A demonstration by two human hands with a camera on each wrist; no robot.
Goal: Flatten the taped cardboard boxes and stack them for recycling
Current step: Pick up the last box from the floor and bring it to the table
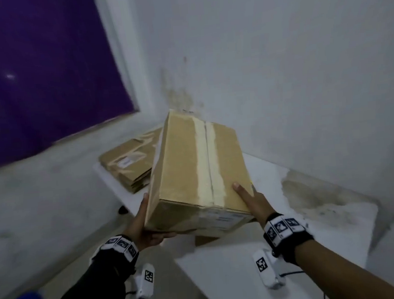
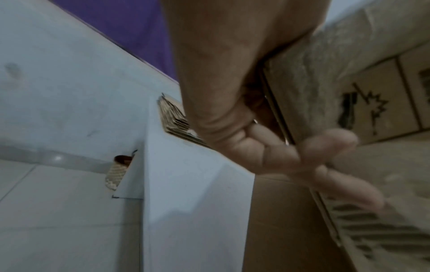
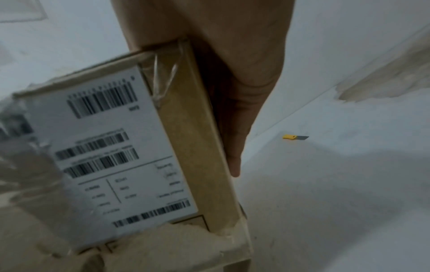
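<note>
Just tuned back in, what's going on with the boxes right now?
The person holds a still-assembled cardboard box above the white table, the left hand at its left side and lower corner, the right hand flat against its right side. The top seam has a pale tape strip. Flattened boxes are already stacked at the table's far corner. A small yellow-handled blade lies on the table.
</note>
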